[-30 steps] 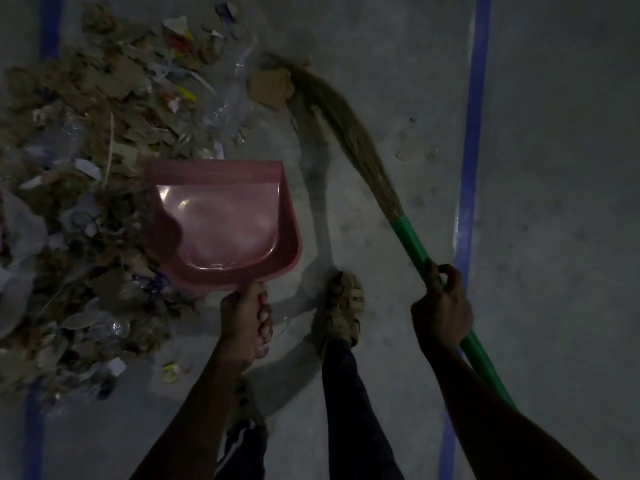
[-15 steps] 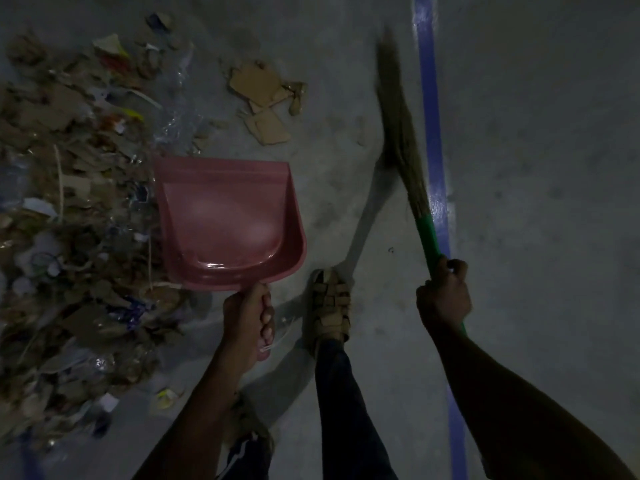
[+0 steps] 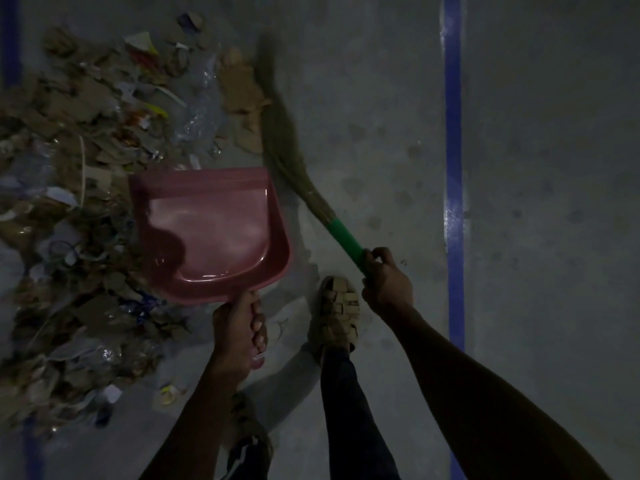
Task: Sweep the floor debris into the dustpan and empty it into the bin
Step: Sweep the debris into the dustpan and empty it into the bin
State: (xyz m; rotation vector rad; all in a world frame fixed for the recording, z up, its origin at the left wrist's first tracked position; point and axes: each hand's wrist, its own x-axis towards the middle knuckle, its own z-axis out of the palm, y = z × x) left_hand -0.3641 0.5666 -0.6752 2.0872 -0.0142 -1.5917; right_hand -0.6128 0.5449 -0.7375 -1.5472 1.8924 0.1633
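A pink dustpan (image 3: 214, 230) lies flat on the grey floor, its mouth facing a big pile of debris (image 3: 79, 188): cardboard scraps, paper and clear plastic. Nothing lies inside the pan. My left hand (image 3: 239, 330) grips its handle from below. My right hand (image 3: 386, 278) holds the green handle of a grass broom (image 3: 287, 143). The blurred bristles slant up and left, touching brown cardboard pieces (image 3: 242, 95) just above the pan's right corner. No bin is in view.
My sandalled right foot (image 3: 339, 310) stands between the two hands, just right of the dustpan handle. A blue floor line (image 3: 453, 168) runs top to bottom on the right, another blue line (image 3: 10, 39) at the far left. The lighting is dim.
The broom swung out to the right toward the blue line, then swept back left; its bristles now press the cardboard pieces toward the pile. The dustpan has hardly moved.
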